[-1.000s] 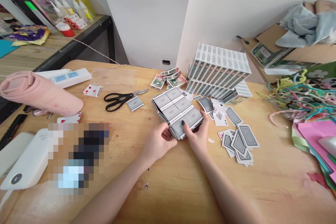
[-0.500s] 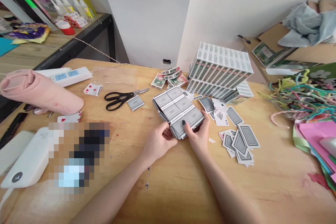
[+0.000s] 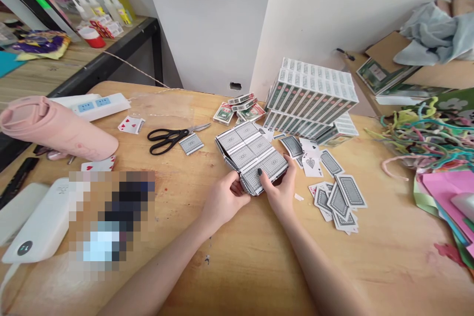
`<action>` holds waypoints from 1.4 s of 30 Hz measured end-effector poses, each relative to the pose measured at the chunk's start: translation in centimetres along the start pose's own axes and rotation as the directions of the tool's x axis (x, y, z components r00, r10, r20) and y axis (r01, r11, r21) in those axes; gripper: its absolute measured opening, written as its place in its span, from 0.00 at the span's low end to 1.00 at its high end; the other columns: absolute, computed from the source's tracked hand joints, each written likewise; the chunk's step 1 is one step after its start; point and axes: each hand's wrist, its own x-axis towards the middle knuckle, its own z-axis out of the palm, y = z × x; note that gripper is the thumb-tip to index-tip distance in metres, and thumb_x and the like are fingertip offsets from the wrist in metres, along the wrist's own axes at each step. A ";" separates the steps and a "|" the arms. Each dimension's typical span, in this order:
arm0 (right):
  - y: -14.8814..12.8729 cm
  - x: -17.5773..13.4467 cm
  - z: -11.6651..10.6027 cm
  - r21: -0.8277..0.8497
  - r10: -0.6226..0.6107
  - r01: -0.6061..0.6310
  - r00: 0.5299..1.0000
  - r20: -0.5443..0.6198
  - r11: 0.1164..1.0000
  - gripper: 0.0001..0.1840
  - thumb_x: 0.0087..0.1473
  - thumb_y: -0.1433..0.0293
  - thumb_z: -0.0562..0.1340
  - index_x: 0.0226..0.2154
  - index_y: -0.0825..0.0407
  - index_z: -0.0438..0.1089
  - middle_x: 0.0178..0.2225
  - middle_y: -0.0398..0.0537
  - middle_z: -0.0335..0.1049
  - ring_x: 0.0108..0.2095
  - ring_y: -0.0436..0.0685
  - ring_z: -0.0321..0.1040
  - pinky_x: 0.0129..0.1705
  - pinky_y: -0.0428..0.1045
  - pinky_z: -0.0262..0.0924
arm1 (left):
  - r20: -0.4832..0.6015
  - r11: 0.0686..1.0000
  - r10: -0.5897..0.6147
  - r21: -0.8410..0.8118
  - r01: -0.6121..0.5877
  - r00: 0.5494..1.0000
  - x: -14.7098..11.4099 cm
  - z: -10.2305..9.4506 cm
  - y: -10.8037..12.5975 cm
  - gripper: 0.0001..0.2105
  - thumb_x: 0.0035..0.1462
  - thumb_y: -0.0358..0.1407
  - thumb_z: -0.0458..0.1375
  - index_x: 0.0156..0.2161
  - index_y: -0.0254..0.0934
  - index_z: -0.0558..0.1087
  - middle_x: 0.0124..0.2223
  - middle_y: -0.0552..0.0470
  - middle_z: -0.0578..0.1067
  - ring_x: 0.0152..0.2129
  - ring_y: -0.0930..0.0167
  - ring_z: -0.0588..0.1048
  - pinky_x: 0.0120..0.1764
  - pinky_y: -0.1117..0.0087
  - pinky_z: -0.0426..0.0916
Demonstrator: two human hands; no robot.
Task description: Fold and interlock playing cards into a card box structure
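Both hands hold a shallow box made of grey-patterned playing cards [image 3: 247,150], tilted above the middle of the table. My left hand [image 3: 224,200] is closed at its near-left corner, fingers curled under the edge. On the near-right side my right hand [image 3: 279,185] grips it, thumb on top and the other fingers partly hidden beneath. Loose playing cards [image 3: 338,200] lie to the right, some face up. Left of the box are black-handled scissors [image 3: 166,139] and a small cut card piece [image 3: 191,143]. Behind it sit several card packs [image 3: 240,108].
A tall stack of boxed card decks [image 3: 311,94] stands at the back right. A pink tumbler [image 3: 59,128], a power strip [image 3: 96,106] and a white power bank [image 3: 40,222] are on the left. Colourful fuzzy stems [image 3: 437,133] and coloured paper [image 3: 444,192] lie at the right edge.
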 end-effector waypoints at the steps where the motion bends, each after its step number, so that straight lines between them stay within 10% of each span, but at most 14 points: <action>1: 0.1 0.0 0.0 0.000 -0.001 0.001 1.000 0.001 1.000 0.40 0.44 0.58 0.65 0.56 0.51 0.51 0.49 0.55 0.59 0.48 0.63 0.61 0.48 0.60 0.60 | -0.001 1.000 0.001 -0.001 -0.001 1.000 0.0 0.0 0.0 0.08 0.44 0.27 0.59 0.29 0.39 0.64 0.26 0.58 0.74 0.24 0.74 0.74 0.28 0.74 0.68; 22: 0.7 0.3 -0.1 -0.002 -0.025 0.025 1.000 0.004 1.000 0.42 0.43 0.57 0.65 0.57 0.52 0.51 0.51 0.56 0.58 0.52 0.64 0.60 0.52 0.61 0.58 | -0.130 0.973 0.202 0.143 -0.183 0.971 -1.1 0.2 -2.5 0.11 0.50 0.30 0.61 0.41 0.40 0.70 0.37 0.53 0.73 0.29 0.74 0.75 0.35 0.72 0.72; 42: 0.6 0.3 -0.1 0.020 -0.033 0.032 0.999 0.015 0.999 0.41 0.44 0.57 0.65 0.57 0.51 0.51 0.50 0.56 0.58 0.52 0.65 0.60 0.51 0.61 0.58 | -0.181 0.984 0.086 0.167 -0.056 0.980 -0.7 1.2 -1.7 0.09 0.44 0.30 0.61 0.33 0.38 0.66 0.31 0.53 0.73 0.27 0.72 0.72 0.31 0.70 0.68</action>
